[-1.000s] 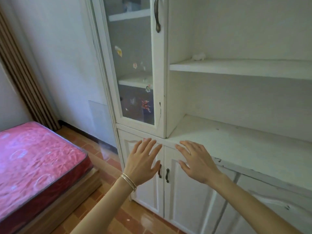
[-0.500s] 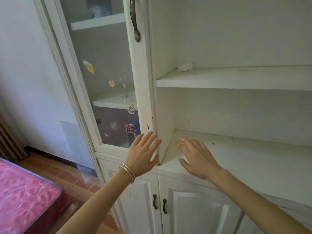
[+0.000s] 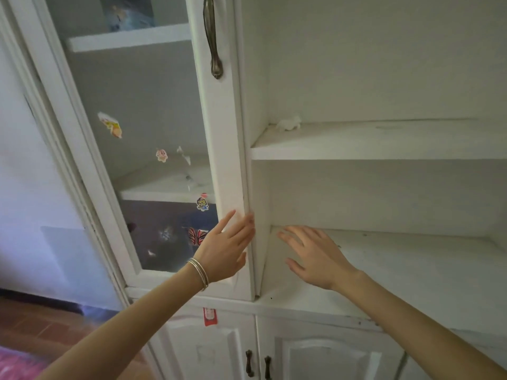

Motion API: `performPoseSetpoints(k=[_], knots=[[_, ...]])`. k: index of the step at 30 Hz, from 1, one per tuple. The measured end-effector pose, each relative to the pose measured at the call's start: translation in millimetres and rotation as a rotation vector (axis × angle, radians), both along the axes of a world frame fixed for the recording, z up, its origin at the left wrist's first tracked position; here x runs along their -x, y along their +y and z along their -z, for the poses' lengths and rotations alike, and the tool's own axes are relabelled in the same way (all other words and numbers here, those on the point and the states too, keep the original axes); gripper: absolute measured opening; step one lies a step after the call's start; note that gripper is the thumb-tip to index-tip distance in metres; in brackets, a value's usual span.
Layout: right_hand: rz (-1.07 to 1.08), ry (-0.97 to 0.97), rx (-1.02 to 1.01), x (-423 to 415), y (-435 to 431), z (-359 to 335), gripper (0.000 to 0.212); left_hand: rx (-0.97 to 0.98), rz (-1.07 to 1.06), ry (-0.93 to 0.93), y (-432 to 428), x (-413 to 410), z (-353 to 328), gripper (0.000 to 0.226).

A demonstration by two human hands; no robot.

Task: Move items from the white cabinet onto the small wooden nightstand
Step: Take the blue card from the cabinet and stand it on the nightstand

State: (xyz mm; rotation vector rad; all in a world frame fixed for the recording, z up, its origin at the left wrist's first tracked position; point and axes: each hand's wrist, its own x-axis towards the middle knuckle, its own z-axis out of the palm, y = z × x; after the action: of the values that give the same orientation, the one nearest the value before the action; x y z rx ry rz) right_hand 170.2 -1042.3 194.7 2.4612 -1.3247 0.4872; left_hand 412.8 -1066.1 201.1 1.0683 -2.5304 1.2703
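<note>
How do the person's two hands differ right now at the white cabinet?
The left hand wears silver bangles and lies at the edge of the white-framed glass door; the right hand has a bare wrist and is over the white lower open shelf. Both are open, holding nothing.

The white cabinet [image 3: 384, 152] runs past the top, right and bottom edges, which cuts off the dark handle [image 3: 211, 42] of its glass door [image 3: 227, 149]. A bluish object [image 3: 129, 12] behind the glass is cropped and blurred, and the white thing [image 3: 288, 123] on the open shelf is too small to identify. Whether the left hand [image 3: 223, 249] touches the door cannot be told.
</note>
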Motion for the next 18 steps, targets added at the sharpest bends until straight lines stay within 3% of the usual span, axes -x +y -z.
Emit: performPoseSetpoints(k=[8, 18], knots=[[0.053, 0.013, 0.027, -17, 3, -6, 0.053, 0.128, 0.002, -0.184, -6, 1, -8, 0.047], [0.123, 0.028, -0.05, -7, 27, -2, 0.056, 0.219, 0.084, -0.154, 26, -8, -3, 0.04]])
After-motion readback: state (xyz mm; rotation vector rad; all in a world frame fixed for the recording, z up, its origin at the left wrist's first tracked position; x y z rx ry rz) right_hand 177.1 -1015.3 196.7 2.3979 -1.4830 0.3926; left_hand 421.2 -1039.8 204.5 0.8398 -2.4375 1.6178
